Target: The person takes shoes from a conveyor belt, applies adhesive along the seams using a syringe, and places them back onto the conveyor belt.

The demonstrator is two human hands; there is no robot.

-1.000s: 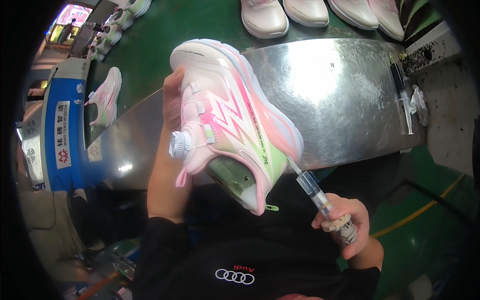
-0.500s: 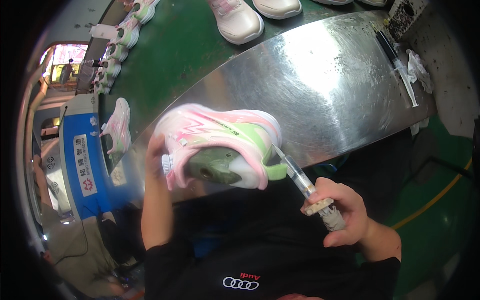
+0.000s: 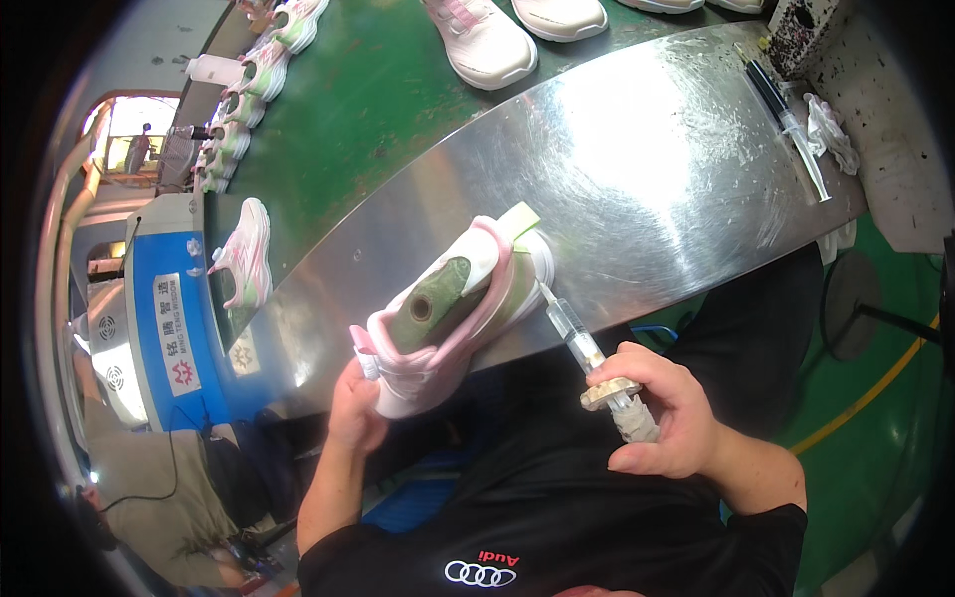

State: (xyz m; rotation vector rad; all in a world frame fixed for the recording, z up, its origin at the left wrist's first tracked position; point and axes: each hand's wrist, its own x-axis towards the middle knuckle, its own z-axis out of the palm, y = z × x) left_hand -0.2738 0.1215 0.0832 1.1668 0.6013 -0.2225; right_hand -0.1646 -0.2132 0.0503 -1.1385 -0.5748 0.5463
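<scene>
A pink, white and green sneaker (image 3: 477,328) with a green last inside is tilted above the near edge of the metal plate. My left hand (image 3: 356,410) grips it by the toe and tongue end; some fingers are hidden behind the shoe. In my right hand (image 3: 671,413) is a clear syringe (image 3: 575,338), its plunger end wrapped in pale material. My thumb and fingers close around the syringe's back end. The needle tip points at the shoe's heel sole and sits very near its edge; whether it touches I cannot tell.
The shiny metal plate (image 3: 617,189) spans the bench. A second syringe (image 3: 786,124) lies at the far right beside a crumpled white tissue (image 3: 831,134). Pale sneakers (image 3: 482,45) stand on the green belt (image 3: 368,90). Another pink sneaker (image 3: 244,254) lies left, near a white bottle (image 3: 214,70).
My left hand has turned the sneaker so its opening faces up and its heel points away to the right. The syringe has shifted slightly left, its tip still near the heel.
</scene>
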